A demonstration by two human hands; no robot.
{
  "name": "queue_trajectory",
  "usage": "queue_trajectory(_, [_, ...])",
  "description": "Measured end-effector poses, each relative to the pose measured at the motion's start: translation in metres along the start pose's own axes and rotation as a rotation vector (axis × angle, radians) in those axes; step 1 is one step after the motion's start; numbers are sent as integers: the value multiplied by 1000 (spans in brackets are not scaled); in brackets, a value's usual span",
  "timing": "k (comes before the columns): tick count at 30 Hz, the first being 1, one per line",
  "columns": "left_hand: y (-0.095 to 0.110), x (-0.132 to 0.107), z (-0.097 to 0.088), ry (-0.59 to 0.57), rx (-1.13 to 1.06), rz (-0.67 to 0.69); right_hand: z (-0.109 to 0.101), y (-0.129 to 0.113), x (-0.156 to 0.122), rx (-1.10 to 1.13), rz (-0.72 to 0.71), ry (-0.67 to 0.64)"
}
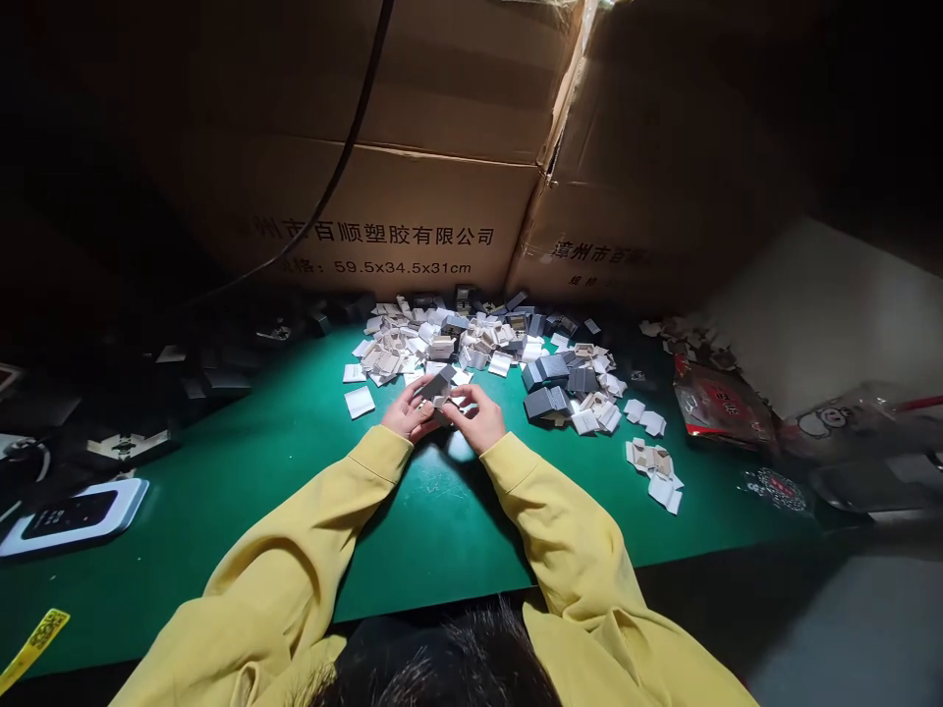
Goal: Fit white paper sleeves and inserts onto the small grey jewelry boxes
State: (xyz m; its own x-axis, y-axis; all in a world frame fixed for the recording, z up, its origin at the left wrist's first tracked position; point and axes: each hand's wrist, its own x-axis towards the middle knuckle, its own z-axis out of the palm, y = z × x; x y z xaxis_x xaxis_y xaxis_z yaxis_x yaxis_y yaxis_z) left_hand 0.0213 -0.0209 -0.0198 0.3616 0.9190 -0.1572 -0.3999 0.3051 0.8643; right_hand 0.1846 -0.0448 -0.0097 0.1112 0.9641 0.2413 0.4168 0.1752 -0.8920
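Note:
My left hand (408, 412) and my right hand (478, 415) meet over the green mat (413, 520), both in yellow sleeves. Together they grip a small grey-and-white plastic piece (439, 386), fingers curled round it from either side. Just beyond them lies a heap of small white and grey plastic pieces (457, 339). A cluster of dark grey pieces (549, 385) sits to the right of my right hand.
Two big cardboard boxes (434, 147) stand at the back. A white-rimmed scale or device (74, 516) lies at the left, a red packet (718, 403) at the right. Loose white pieces (655, 471) lie right of centre. A black cable (346, 147) hangs down.

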Motion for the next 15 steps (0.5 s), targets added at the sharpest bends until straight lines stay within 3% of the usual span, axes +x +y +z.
queue_trajectory(9, [-2,2,4,-23,78,-18,5,-5,-1,163,114,45])
queue_trajectory(15, [3,-3,6,-15,68,-32,3,-4,-1,148,56,20])
